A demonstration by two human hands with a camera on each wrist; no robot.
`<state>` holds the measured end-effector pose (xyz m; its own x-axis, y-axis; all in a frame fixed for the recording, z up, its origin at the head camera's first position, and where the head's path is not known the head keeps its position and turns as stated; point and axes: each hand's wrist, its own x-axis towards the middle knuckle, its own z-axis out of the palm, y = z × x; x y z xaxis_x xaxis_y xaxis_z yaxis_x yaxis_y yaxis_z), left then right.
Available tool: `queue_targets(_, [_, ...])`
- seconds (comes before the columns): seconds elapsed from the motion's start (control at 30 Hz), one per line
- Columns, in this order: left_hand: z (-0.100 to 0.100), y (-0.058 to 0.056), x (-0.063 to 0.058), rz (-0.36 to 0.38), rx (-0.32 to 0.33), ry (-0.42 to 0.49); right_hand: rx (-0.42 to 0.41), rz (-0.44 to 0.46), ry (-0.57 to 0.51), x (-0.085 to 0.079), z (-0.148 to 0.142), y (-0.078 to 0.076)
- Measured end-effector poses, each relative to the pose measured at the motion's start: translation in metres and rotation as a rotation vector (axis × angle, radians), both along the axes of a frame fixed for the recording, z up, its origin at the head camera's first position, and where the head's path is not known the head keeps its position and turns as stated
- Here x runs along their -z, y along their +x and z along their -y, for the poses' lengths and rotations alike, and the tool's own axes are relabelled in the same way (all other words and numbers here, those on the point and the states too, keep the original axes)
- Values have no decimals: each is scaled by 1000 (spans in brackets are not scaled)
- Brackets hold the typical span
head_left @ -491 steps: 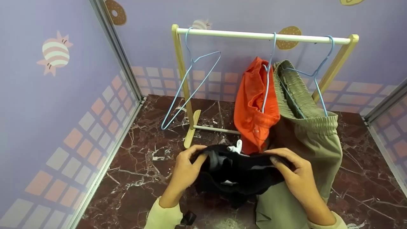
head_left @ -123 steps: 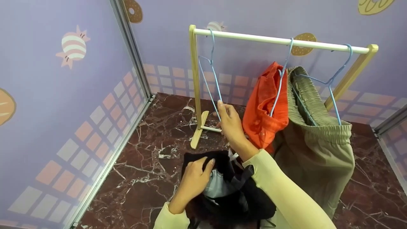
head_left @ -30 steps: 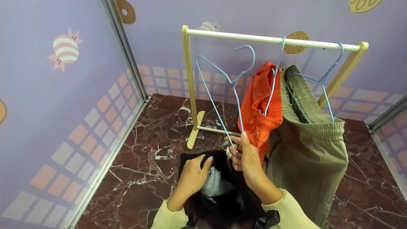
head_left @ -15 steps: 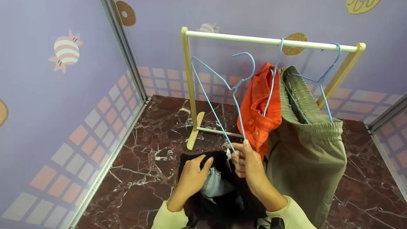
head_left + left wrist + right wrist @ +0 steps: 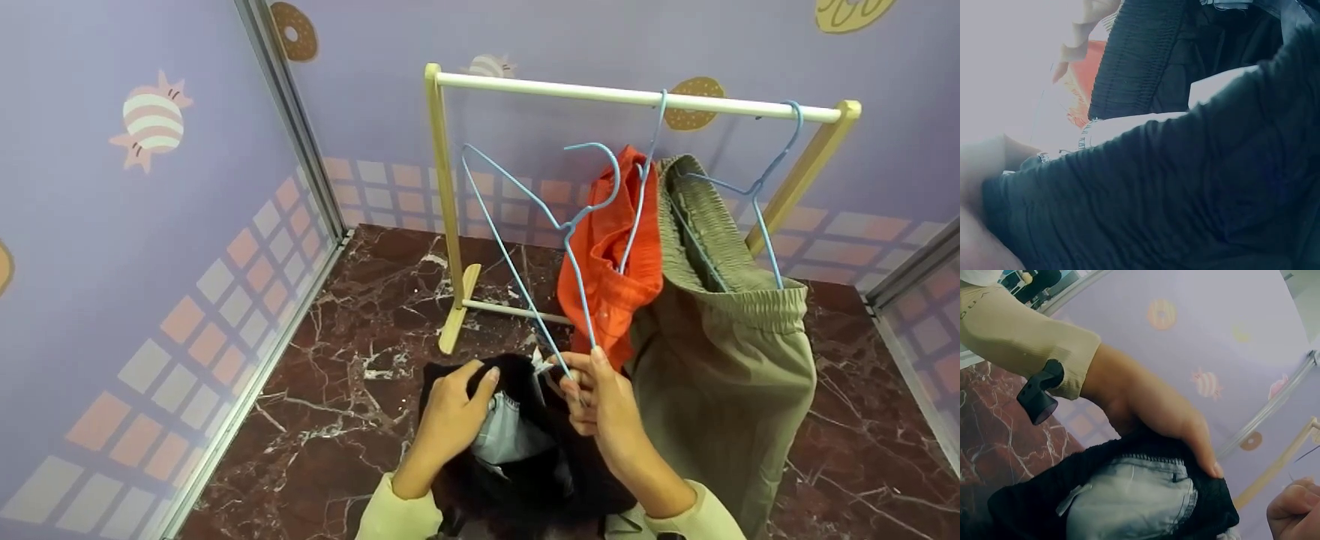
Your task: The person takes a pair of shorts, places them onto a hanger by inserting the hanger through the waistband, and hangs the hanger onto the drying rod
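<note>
A pair of black elastic-waist bottoms [image 5: 525,491] with a pale pocket lining hangs below my hands, its waist opening facing up. My left hand [image 5: 452,409] grips the left side of the waistband, thumb toward the inside; the left wrist view shows the gathered waistband [image 5: 1129,191] close up. With curled fingers my right hand [image 5: 611,409] holds a blue wire hanger [image 5: 568,227] by one lower corner. The hanger's hook is free of the rail and tilts up to the right. That corner is just above the waist opening, beside the white drawstring [image 5: 540,362].
Behind stands a small clothes rack with a white rail [image 5: 540,88]. Orange bottoms [image 5: 611,300] and olive elastic-waist trousers [image 5: 750,367] hang from it on blue hangers, close to my right hand. A patterned wall [image 5: 150,262] is at left; the floor [image 5: 322,390] is dark red marble.
The black bottoms were held two-handed earlier; then my right hand took the hanger off the rail. Over the last second the hanger has come lower and nearer the waistband. My left hand stays put.
</note>
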<state>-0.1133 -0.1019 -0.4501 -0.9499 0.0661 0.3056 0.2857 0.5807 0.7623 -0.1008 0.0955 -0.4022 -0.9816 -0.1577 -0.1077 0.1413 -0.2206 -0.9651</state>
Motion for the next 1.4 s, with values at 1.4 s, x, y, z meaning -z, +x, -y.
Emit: queue_targets(1.4, [1, -2, -4, 55, -9, 136, -155, -54, 155, 16, -63, 28])
